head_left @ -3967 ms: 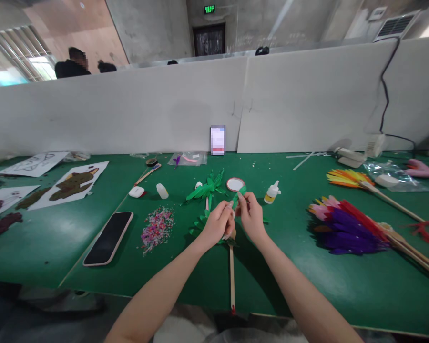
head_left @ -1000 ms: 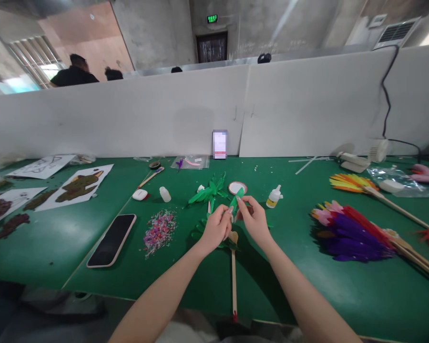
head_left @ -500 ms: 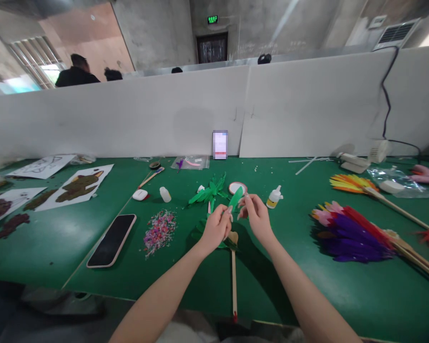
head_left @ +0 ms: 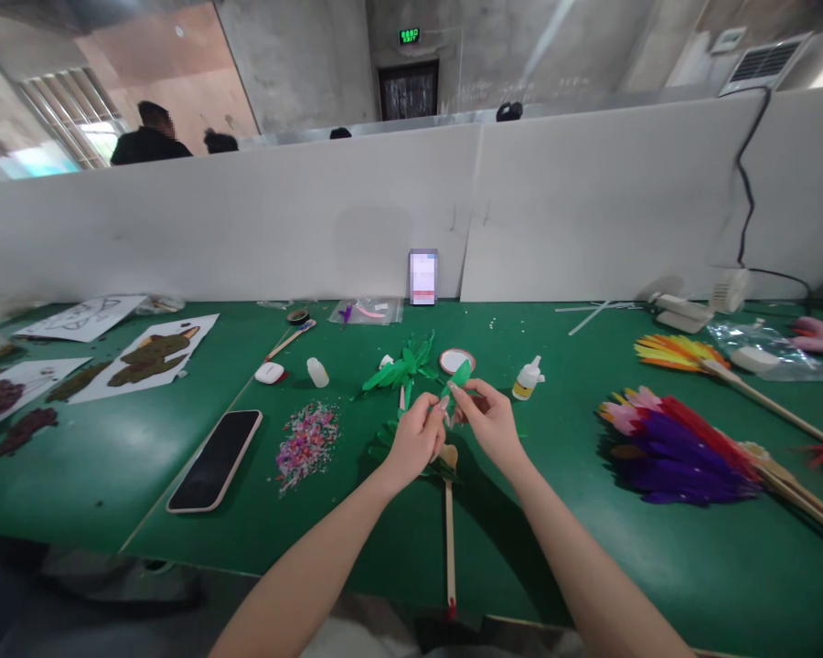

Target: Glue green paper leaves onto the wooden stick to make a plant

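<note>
The left hand (head_left: 418, 431) holds the low end of a green feather (head_left: 461, 374) in a narrow pinch; the right hand (head_left: 488, 416) pinches it higher, over the middle of the table (head_left: 357, 530). To the left is a white bottle (head_left: 317, 373), to the right a yellow-labelled bottle (head_left: 525, 382); their contents are hidden. A far clear bag (head_left: 393, 319) has a purple piece (head_left: 345, 315), inside or on top, I cannot tell.

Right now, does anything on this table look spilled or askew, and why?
Possibly the heap of tiny pink, purple and white pieces, right of the black-screened phone: it lies loose on the glossy green tabletop, scattered at the edges as if spilled.
</note>
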The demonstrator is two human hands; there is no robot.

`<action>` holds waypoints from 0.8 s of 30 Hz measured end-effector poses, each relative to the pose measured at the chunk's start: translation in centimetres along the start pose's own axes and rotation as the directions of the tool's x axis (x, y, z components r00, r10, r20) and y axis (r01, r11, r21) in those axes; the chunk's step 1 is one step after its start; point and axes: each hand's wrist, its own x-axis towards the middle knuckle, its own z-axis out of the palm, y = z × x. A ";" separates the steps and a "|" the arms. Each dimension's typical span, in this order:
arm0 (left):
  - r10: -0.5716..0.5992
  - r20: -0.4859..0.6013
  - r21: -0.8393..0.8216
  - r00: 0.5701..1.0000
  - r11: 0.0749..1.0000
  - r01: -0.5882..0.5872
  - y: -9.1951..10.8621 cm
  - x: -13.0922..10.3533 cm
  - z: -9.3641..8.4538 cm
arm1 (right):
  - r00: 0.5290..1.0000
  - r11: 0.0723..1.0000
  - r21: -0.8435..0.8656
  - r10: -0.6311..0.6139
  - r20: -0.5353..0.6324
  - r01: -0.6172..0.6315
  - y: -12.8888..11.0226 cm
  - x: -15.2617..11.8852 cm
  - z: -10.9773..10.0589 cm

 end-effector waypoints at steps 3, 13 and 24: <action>-0.001 -0.004 0.008 1.000 1.000 0.001 0.2 0.0 0.0 | 1.000 1.000 0.019 0.005 0.004 -0.005 -0.2 0.0 0.1; -0.006 -0.002 0.010 1.000 1.000 0.006 0.4 -0.1 0.0 | 1.000 1.000 0.000 -0.027 -0.015 0.027 -0.8 -0.2 0.2; -0.011 -0.010 -0.002 1.000 1.000 0.011 0.3 0.0 0.0 | 1.000 0.999 0.030 -0.031 0.006 0.030 -0.5 -0.2 0.3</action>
